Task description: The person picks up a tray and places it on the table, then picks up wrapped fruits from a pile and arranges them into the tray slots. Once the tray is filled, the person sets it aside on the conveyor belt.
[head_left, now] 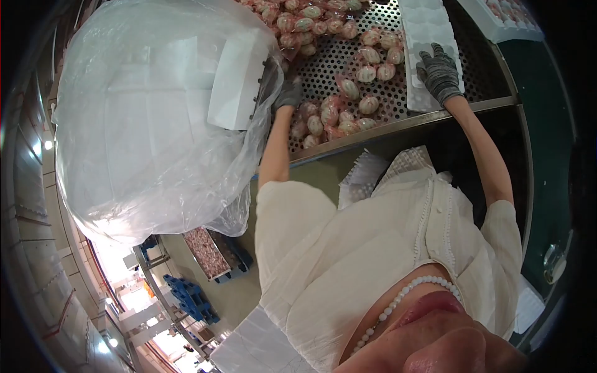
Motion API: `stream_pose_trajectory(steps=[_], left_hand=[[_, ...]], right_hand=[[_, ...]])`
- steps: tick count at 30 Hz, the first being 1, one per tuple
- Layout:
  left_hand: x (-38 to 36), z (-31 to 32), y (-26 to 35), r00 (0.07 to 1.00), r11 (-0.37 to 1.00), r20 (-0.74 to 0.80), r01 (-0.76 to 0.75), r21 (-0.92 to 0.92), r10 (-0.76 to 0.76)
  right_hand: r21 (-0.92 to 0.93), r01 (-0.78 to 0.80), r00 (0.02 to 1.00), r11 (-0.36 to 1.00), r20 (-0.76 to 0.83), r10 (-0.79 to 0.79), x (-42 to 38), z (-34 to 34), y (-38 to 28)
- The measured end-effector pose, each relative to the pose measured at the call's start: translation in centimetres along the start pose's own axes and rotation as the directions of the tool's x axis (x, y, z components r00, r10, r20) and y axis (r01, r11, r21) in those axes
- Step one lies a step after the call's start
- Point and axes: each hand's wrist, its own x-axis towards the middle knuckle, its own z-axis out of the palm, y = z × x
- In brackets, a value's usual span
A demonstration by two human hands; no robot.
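My left hand (288, 93), in a grey glove, reaches to the edge of a large clear plastic bag (143, 124) that holds a stack of white trays (236, 81). Its fingers are curled, and the bag hides what they touch. My right hand (440, 73), also gloved, lies flat with fingers spread on a white moulded tray (429, 31). Between the hands, several pink-wrapped egg-shaped items (348, 87) lie loose on the perforated metal table (485, 74).
Another white tray with filled pockets (504, 18) sits at the far right of the table. The table's steel rim (398, 124) runs in front of my body. On the floor below left stand crates of pink items (208, 252) and blue pallets (189, 298).
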Motion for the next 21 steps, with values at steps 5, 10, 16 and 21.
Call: stream_pose_trajectory(steps=[5,10,16,21], left_hand=[[-3.2,1.3,-9.5,0.801,0.423,0.496,-0.599,0.680,0.336],[-3.1,4.2,-2.0,0.951,0.999,0.309,0.007,-0.041,0.006],[-3.3,1.6,13.5,0.872,0.877,-0.092,-0.475,0.072,0.480],[-2.3,8.0,17.9,0.635,0.584,0.118,-0.756,0.294,0.763]], right_hand=[[0.050,-0.023,0.999,0.998,0.042,0.021,0.0,-0.2,-0.1],[0.147,0.054,0.997,0.988,0.043,-0.061,-0.2,-0.2,1.1],[0.304,0.170,0.983,0.937,0.020,-0.184,-0.2,-0.5,4.4],[0.245,0.228,0.973,0.942,-0.015,-0.232,-0.4,-0.7,4.5]])
